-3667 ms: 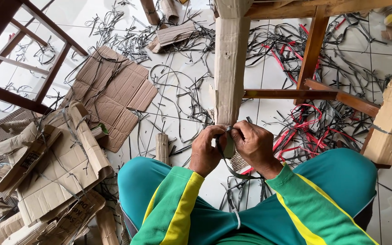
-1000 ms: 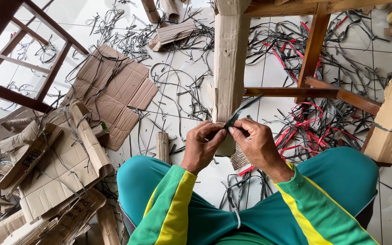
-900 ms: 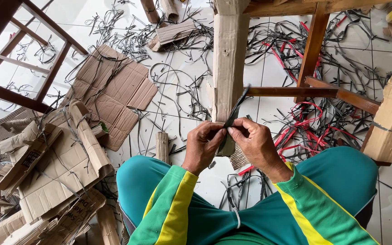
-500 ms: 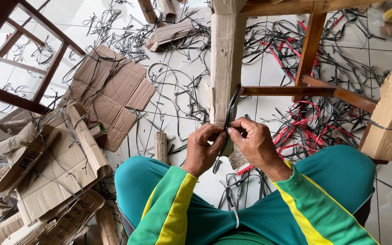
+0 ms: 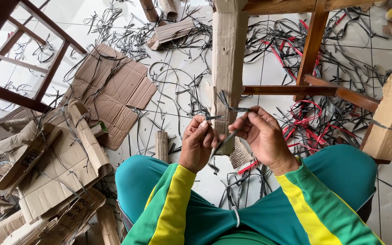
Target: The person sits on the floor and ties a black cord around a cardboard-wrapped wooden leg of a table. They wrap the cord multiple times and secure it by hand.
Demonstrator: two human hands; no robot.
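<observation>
- Left hand [image 5: 198,143]: pinched shut on black strap [image 5: 227,109], thumb on top.
- Right hand [image 5: 262,136]: fingers curled, pinching the same strap just beside the left.
- Strap wraps the cardboard-covered leg [image 5: 227,59] right behind both hands.
- Wooden rail [image 5: 291,90] runs off to the right of the hands.
- Cardboard scraps [image 5: 110,95] well left; strap offcuts [image 5: 314,127] just right.

A floor of pale, glossy tiles [image 5: 182,68] is seen, littered with black and red strap offcuts [image 5: 309,122]. Flattened cardboard [image 5: 110,95] is spread at the left, beside a dark wooden frame [image 5: 32,50]. Daylight is reflected off the tiles.
</observation>
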